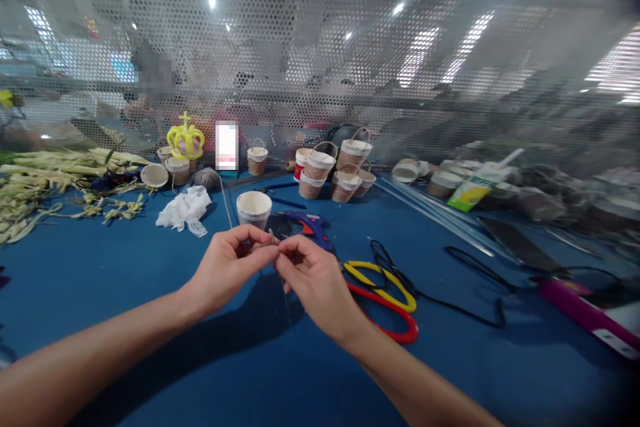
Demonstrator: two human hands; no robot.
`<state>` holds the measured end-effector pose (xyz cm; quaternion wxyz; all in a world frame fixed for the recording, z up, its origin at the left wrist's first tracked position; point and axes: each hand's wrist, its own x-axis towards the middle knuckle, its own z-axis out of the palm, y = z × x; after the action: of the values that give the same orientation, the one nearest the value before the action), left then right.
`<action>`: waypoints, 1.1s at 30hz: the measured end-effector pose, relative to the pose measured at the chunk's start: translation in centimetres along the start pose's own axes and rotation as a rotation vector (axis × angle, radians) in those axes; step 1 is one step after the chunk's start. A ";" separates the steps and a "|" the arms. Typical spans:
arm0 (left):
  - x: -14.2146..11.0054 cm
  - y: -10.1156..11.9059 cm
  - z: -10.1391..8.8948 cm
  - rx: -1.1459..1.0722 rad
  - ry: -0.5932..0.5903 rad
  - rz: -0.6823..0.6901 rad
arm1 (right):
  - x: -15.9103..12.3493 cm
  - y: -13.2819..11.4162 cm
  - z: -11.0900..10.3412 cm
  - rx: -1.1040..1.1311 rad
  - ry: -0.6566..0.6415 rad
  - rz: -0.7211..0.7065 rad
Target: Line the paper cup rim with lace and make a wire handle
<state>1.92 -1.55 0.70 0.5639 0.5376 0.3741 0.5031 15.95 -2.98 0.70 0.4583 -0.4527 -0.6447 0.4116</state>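
My left hand [225,267] and my right hand [316,280] meet fingertip to fingertip above the table. Both are closed in a pinch on a thin grey string [271,236], a bit of which sticks up between them. Behind the left hand, a strand runs back toward a ball of grey yarn [206,178]. Just beyond my fingers stands a small cup wrapped in brown and white [254,207], upright and without a handle. A blue glue gun [313,226] lies past the right hand. Scissors with red and yellow handles [383,290] rest beside my right wrist.
Small handled baskets [320,170] stand in a group at the back. White crumpled tissue [186,209], a yellow crown shape [185,140] and dried plant stalks [30,180] are at left. To the right are clear sticks [440,217], black cable [460,307] and a purple object [585,314].
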 end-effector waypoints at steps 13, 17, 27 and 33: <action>0.5 0.3 -0.5 -0.130 -0.166 -0.063 | 0.6 0.1 -0.6 0.422 -0.256 0.196; 0.8 0.3 -0.6 -0.134 -0.079 -0.116 | 0.9 0.4 -0.6 0.461 -0.225 0.198; 0.6 0.3 -0.2 0.014 0.024 -0.029 | 0.6 0.4 -0.4 0.190 -0.102 0.092; 1.0 0.5 -1.0 -0.163 -0.233 -0.104 | 0.7 0.1 -0.8 0.423 -0.313 0.209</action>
<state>1.07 -0.35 1.20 0.6705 0.5246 0.2912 0.4363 16.57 -2.20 0.97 0.3923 -0.3418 -0.5573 0.6470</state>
